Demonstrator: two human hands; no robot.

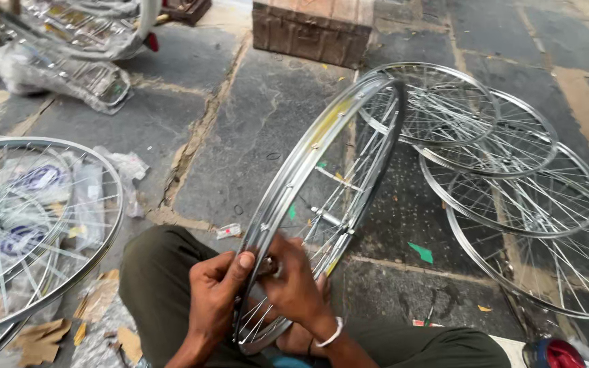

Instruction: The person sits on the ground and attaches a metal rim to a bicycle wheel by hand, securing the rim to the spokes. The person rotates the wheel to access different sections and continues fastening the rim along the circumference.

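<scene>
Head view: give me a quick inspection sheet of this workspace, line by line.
Surface: grey stone-slab floor with cracked joints; the person sits on it.
Job's things: upright silver spoked wheel rim, standing between the knees, tilted away.
Clutter: paper scraps at lower left, green scrap, small wrapper.
Grippers: left hand grips the rim's near edge, thumb on top; right hand is at the rim, its fingers pinching something too small to tell.
Cables: nothing seen.
Surroundings: overlapping stack of finished wheels on the right, another wheel on the left, plastic-wrapped rims at top left, brown box ahead.
</scene>
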